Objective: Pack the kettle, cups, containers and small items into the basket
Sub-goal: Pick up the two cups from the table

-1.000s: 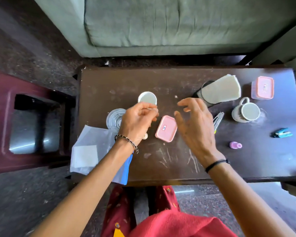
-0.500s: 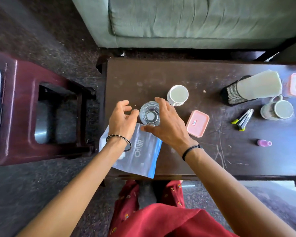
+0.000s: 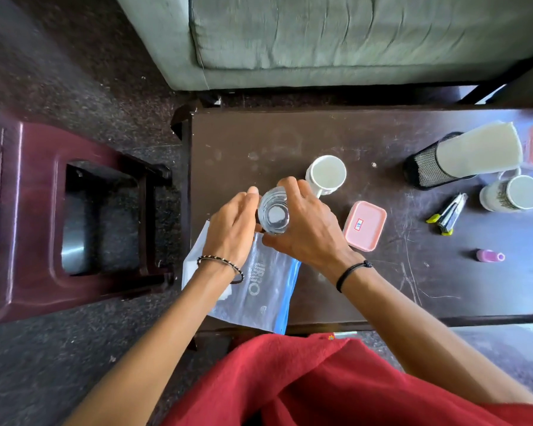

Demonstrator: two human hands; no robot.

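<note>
Currently, glass tumbler (image 3: 274, 215) is clasped in the grip of right hand (image 3: 308, 232) and cupped by left hand (image 3: 231, 232); it is best lifted upright, kept clear of white mug (image 3: 326, 175).

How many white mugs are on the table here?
2. The middle mug stands just beyond the right hand, which holds the clear glass; the right-side mug stands beside the black mesh holder. More may sit out of frame.
</note>
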